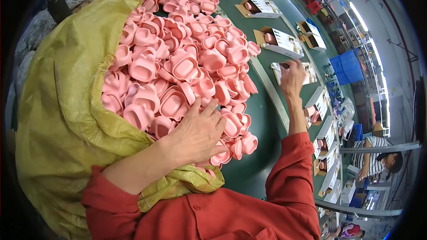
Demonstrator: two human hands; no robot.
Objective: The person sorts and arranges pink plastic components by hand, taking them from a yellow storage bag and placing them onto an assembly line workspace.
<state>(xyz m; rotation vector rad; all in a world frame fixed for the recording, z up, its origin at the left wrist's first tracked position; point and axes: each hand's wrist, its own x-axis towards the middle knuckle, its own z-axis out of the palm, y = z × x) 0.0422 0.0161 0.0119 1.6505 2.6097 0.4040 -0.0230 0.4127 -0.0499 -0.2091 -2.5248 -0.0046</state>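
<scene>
A large heap of pink, soft-looking moulded pieces (182, 66) with rounded rims and hollow middles spills from a yellow-green woven sack (66, 84). My left hand (195, 129) lies on the near side of the heap, fingers stretched and apart, touching the pieces; no piece shows gripped in it. Across the green table, my right hand (293, 78) is over a small white printed box (310, 72). Its fingers are curled together at the box, slightly blurred. Whatever they hold is hidden.
Several open white boxes with brown flaps (284, 43) stand along the green conveyor belt (242, 0), some with pink pieces inside. A pale metal rail (269, 91) runs between heap and boxes. A blue crate (346, 67) stands beyond. A person in a striped shirt (371, 158) is at the right.
</scene>
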